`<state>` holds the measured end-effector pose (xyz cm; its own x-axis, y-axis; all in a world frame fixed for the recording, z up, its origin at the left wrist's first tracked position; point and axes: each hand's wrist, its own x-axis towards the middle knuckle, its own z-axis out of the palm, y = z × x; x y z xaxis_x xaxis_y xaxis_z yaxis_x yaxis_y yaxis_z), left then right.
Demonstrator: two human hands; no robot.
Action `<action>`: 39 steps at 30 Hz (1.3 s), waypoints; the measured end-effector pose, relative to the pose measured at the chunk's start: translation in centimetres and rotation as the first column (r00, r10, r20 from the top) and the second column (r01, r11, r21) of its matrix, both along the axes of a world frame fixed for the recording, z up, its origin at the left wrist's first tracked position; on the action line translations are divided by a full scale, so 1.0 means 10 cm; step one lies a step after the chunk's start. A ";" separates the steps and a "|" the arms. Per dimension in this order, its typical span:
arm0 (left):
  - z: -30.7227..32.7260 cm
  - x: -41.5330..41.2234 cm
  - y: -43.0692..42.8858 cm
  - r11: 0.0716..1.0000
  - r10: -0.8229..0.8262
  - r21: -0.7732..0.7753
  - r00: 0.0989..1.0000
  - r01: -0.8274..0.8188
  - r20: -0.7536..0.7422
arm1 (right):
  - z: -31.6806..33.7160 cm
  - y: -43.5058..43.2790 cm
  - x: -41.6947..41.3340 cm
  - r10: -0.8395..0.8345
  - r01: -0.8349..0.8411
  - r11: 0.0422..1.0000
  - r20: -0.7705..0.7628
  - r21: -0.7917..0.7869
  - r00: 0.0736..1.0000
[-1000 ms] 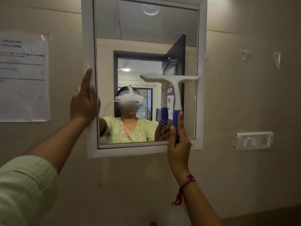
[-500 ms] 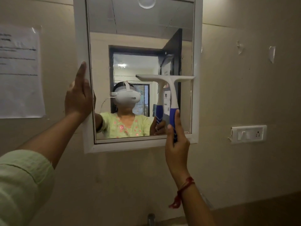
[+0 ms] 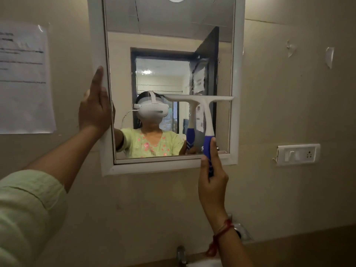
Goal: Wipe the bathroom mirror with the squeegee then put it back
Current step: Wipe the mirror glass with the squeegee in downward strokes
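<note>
A white-framed mirror (image 3: 236, 78) hangs on the beige wall. The squeegee (image 3: 207, 112) has a white blade and neck and a blue handle. Its blade lies flat across the right half of the glass, a bit below mid-height, reaching the right frame. My right hand (image 3: 212, 180) grips the blue handle from below, thumb up along it, at the mirror's lower edge. My left hand (image 3: 94, 106) rests with straight fingers on the mirror's left frame. The glass reflects a person with a headset and the squeegee.
A paper notice (image 3: 23, 79) is taped to the wall on the left. A white switch plate (image 3: 298, 154) sits right of the mirror. Tape scraps (image 3: 329, 56) cling higher up. A tap (image 3: 181, 254) and a metal fitting (image 3: 242, 232) show at the bottom.
The squeegee blade has slid down the glass with my right hand, which now sits lower, past the bottom frame. My left hand stays on the left frame.
</note>
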<state>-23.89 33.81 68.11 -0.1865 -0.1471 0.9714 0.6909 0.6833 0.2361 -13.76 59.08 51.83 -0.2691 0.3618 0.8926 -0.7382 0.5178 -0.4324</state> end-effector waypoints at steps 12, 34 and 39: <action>0.00 -0.01 0.01 1.000 0.008 0.019 1.000 -0.008 -0.005 | -0.45 -0.08 0.08 -0.065 0.065 0.998 0.067 0.001 0.996; 0.00 0.00 0.01 1.000 0.011 -0.012 1.000 -0.011 0.015 | -0.39 -0.12 0.10 -0.166 0.164 0.985 0.052 0.046 0.985; 0.00 0.03 0.01 1.000 0.016 -0.012 1.000 -0.016 -0.008 | -0.93 -0.10 0.25 -0.241 0.221 0.964 0.134 0.148 0.961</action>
<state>-23.62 33.94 68.08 -0.1763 -0.1385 0.9745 0.6820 0.6967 0.2224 -11.27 58.12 42.54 -0.3258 0.3134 0.8920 -0.5235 0.7258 -0.4463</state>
